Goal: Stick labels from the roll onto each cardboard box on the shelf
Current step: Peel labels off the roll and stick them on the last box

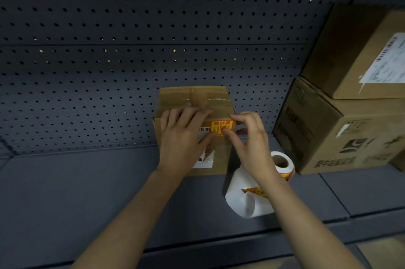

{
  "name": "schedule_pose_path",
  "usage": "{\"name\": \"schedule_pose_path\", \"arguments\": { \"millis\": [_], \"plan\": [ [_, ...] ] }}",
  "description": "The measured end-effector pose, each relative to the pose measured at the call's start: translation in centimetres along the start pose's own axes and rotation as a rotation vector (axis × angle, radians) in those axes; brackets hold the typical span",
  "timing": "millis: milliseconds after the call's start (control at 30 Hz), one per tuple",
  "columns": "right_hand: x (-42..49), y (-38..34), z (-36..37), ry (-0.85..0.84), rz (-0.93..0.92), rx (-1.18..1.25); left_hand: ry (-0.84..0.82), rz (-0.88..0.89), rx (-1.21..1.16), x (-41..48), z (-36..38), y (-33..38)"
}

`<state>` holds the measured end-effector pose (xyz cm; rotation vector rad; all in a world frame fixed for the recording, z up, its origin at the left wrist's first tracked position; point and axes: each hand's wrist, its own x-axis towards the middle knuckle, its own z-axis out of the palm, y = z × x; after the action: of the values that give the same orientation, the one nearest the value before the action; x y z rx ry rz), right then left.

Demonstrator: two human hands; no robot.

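Note:
A small cardboard box [192, 98] stands on the dark shelf [87, 192] against the pegboard back. My left hand [184, 135] lies flat on its top, fingers straight, steadying it. An orange-and-yellow label [220, 126] sits on the box's top near the right edge. My right hand [247, 137] has its thumb pressing on the label while its index finger curls over the box's right edge. The label roll [282, 162] lies on the shelf just right of the box, with a loose strip of white backing paper [243, 200] trailing toward me.
Two larger cardboard boxes are stacked at the right: a lower box [328, 132] with dark print and an upper box [355, 58] carrying a white shipping label. A white barcode sticker [205, 162] is on the small box's front.

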<state>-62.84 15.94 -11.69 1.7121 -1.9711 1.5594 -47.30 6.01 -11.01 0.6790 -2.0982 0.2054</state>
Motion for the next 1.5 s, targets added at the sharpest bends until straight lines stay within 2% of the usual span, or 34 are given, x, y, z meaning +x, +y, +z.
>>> {"name": "schedule_pose_path", "arguments": {
  "millis": [167,267,400,533,600,667,767,933,1033,1200,1267,1367,1433,1500],
  "plan": [
    [0.0,-0.8,-0.7,-0.087,0.123,0.200,-0.060,0.027,-0.045,0.0,-1.5,-0.1],
    [-0.4,-1.1,-0.7,-0.036,0.196,0.296,-0.033,-0.047,-0.051,-0.5,-3.4,0.2],
    [-0.7,-1.2,-0.1,-0.040,0.334,0.357,-0.005,-0.274,-0.179,-2.1,-5.4,0.3],
    [-1.1,-1.9,0.7,-0.107,0.351,0.469,-0.035,-0.651,-0.537,-4.1,-6.8,2.3],
    [-1.4,-2.9,1.0,-0.128,0.317,0.525,-0.004,-0.687,-0.683,-5.0,-6.6,2.7],
    [-1.9,-3.7,1.2,-0.132,0.319,0.578,-0.044,-0.731,-0.787,-5.4,-6.0,2.6],
    [-3.1,-4.8,1.5,-0.122,0.320,0.568,-0.113,-0.819,-0.823,-5.6,-5.4,2.2],
    [-6.0,-7.2,2.4,-0.099,0.306,0.437,-0.152,-0.868,-0.900,-5.3,-6.2,1.2],
    [-8.0,-8.5,3.1,-0.142,0.303,0.355,-0.194,-0.918,-0.965,-5.0,-6.4,0.0],
    [-9.2,-9.4,3.8,-0.270,0.158,0.170,-0.202,-0.833,-1.063,-3.7,-6.5,-1.5],
    [-8.7,-9.0,3.3,-0.221,0.141,0.181,-0.192,-0.860,-1.070,-3.6,-6.6,-2.1],
    [-7.3,-7.9,1.9,-0.034,0.144,0.234,-0.133,-0.925,-1.097,-4.0,-7.3,-2.1],
    [-5.7,-7.0,1.2,0.051,0.202,0.265,-0.062,-0.946,-1.094,-4.4,-8.3,-1.1],
    [-4.0,-6.3,0.8,0.052,0.298,0.316,-0.049,-0.961,-1.078,-4.8,-9.3,0.5]
  ]
}}
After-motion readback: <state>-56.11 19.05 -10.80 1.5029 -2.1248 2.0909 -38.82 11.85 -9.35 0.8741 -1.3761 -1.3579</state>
